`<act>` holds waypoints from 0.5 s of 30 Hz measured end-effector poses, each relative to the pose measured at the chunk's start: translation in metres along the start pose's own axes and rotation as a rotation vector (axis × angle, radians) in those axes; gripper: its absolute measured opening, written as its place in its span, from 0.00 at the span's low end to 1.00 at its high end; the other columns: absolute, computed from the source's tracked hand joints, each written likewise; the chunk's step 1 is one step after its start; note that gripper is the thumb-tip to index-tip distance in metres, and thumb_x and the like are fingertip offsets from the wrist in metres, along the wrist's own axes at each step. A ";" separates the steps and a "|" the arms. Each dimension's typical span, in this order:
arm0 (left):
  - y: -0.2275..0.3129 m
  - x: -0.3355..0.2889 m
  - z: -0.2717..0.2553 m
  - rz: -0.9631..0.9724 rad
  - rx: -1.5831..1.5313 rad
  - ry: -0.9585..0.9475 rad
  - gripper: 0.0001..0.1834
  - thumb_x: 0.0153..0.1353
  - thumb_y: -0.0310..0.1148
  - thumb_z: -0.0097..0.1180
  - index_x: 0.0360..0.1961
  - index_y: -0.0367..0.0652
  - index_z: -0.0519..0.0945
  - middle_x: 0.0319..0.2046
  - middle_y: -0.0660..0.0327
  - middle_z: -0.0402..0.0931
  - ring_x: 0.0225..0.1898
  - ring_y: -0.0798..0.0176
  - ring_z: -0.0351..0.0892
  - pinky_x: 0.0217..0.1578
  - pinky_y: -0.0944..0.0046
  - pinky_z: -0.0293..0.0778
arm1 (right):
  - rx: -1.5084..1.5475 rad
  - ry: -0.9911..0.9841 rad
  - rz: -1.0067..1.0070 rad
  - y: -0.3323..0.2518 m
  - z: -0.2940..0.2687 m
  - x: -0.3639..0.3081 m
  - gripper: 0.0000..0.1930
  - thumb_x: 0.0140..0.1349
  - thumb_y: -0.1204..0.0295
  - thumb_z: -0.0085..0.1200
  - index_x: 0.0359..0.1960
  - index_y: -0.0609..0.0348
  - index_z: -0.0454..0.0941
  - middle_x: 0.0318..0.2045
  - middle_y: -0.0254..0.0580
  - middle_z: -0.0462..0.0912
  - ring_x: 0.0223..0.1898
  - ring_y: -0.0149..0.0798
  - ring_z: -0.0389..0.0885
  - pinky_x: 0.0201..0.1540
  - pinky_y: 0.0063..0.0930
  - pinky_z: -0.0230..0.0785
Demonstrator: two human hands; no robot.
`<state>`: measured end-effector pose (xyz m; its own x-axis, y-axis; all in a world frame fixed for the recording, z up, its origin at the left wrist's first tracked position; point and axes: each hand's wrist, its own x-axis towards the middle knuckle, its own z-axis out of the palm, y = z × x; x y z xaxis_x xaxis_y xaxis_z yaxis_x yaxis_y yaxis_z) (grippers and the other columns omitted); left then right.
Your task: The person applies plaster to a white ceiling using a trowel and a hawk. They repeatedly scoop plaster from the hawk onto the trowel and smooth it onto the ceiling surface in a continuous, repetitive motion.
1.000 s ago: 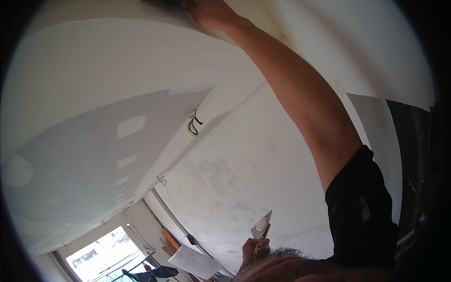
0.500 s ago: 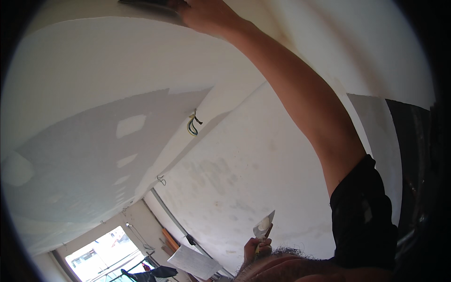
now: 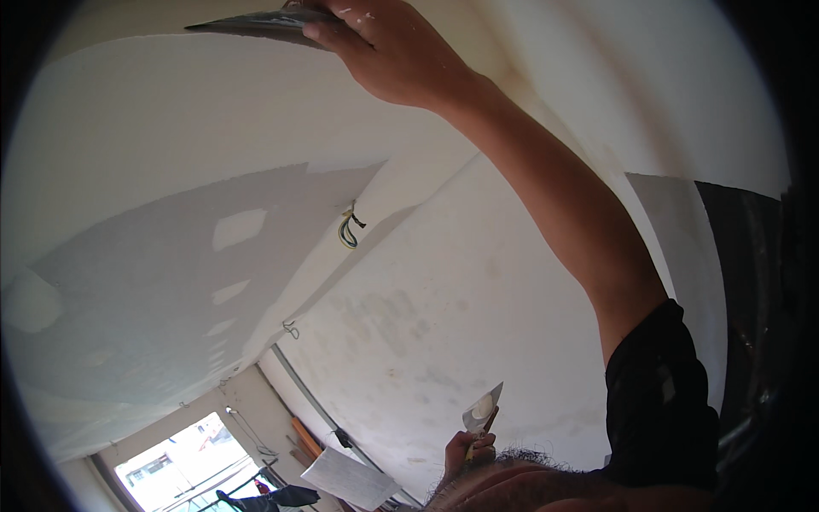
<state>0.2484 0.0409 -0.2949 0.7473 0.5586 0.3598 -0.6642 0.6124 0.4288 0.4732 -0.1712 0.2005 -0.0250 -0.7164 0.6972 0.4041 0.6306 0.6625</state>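
Observation:
My right hand (image 3: pixel 388 55), marked with a few white specks, is raised overhead at the top of the view. It grips a wide grey trowel (image 3: pixel 256 23), whose long blade lies at or close to the pale ceiling; contact is hard to make out. Low in the middle, my left hand (image 3: pixel 461 449) is closed round the handle of a putty knife (image 3: pixel 486 408). The knife's blade points up and carries a whitish patch of filler. Part of my left hand is hidden at the lower edge.
The grey ceiling (image 3: pixel 179 222) bears pale filler patches. Coiled wires (image 3: pixel 348 229) hang near the ceiling's joint with the white wall (image 3: pixel 478 282). A bright window (image 3: pixel 183 461), a dark cloth (image 3: pixel 273 497) and a pale sheet (image 3: pixel 350 478) are at the lower left.
My right hand and the trowel have come lower in the view, and more of the blade shows. My left hand with the putty knife has barely shifted.

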 end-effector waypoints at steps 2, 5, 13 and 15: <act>0.000 0.001 -0.001 -0.024 0.041 -0.114 0.43 0.60 0.23 0.48 0.78 0.40 0.52 0.38 0.58 0.76 0.26 0.72 0.65 0.29 0.75 0.71 | 0.001 -0.003 0.024 0.005 0.000 -0.007 0.14 0.77 0.64 0.47 0.56 0.53 0.78 0.30 0.43 0.85 0.33 0.44 0.83 0.40 0.42 0.72; -0.001 -0.001 0.005 0.021 0.010 0.024 0.43 0.60 0.23 0.49 0.78 0.40 0.53 0.28 0.61 0.70 0.24 0.72 0.64 0.28 0.75 0.70 | 0.022 -0.006 0.042 0.007 -0.001 -0.014 0.14 0.77 0.63 0.47 0.57 0.51 0.78 0.30 0.41 0.85 0.33 0.43 0.83 0.40 0.41 0.72; 0.006 -0.002 -0.002 -0.061 -0.059 0.049 0.40 0.64 0.31 0.43 0.79 0.58 0.53 0.27 0.64 0.62 0.23 0.69 0.65 0.25 0.67 0.71 | 0.006 0.002 0.093 0.011 -0.009 -0.025 0.14 0.77 0.64 0.47 0.58 0.49 0.79 0.37 0.41 0.88 0.37 0.43 0.85 0.44 0.40 0.75; 0.005 -0.001 0.004 -0.027 -0.038 0.045 0.41 0.62 0.28 0.44 0.78 0.51 0.52 0.39 0.62 0.66 0.24 0.70 0.65 0.26 0.70 0.71 | 0.028 0.057 0.124 0.018 -0.012 -0.030 0.14 0.77 0.64 0.48 0.59 0.48 0.79 0.40 0.41 0.89 0.40 0.44 0.86 0.45 0.39 0.76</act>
<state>0.2445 0.0411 -0.2898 0.7636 0.5658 0.3110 -0.6450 0.6474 0.4060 0.4920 -0.1421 0.1882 0.0762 -0.6480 0.7578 0.3752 0.7228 0.5804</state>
